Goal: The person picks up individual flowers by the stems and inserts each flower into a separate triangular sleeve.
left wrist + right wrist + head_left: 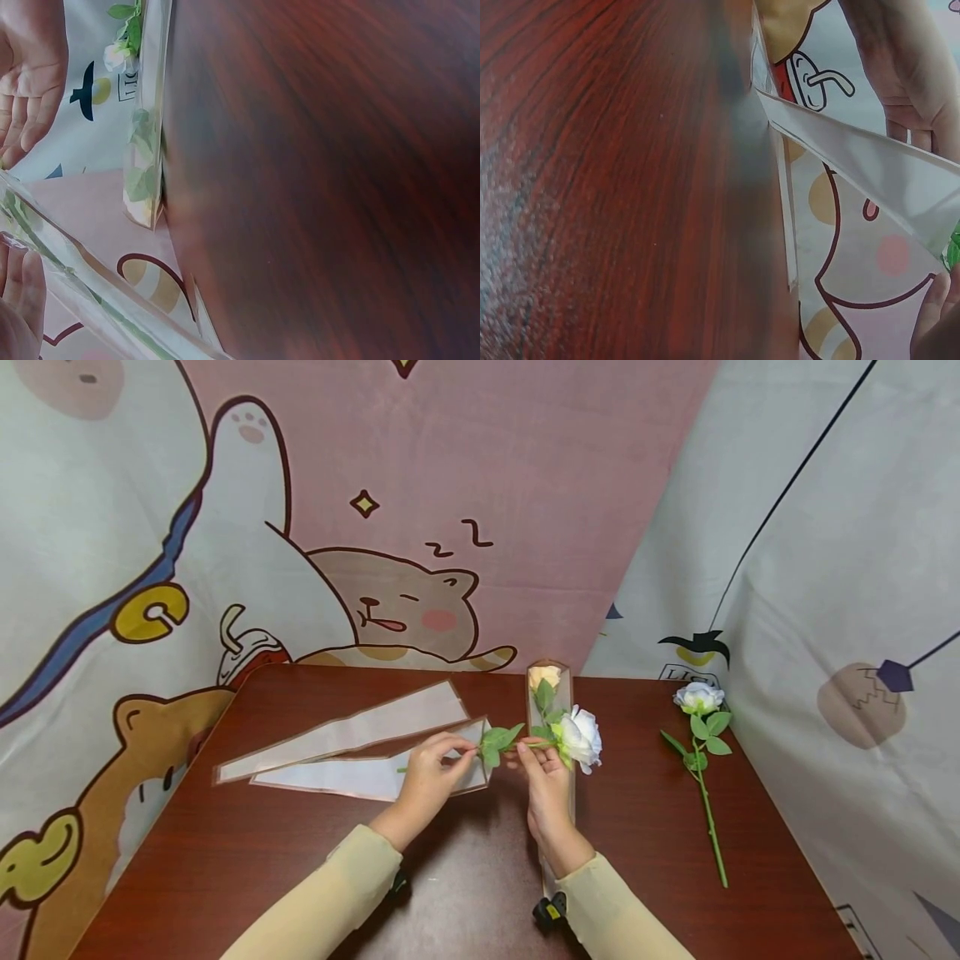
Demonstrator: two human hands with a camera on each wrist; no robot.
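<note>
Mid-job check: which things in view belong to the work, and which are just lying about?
In the work:
- white rose, stem in the right hand
- nearer sleeve, pinched by the left hand

Apparently lying about:
- farther sleeve
- filled sleeve with peach rose
- loose pale rose

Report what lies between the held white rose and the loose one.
Only bare brown tabletop separates the held rose from the loose rose, as the head view shows.
</note>
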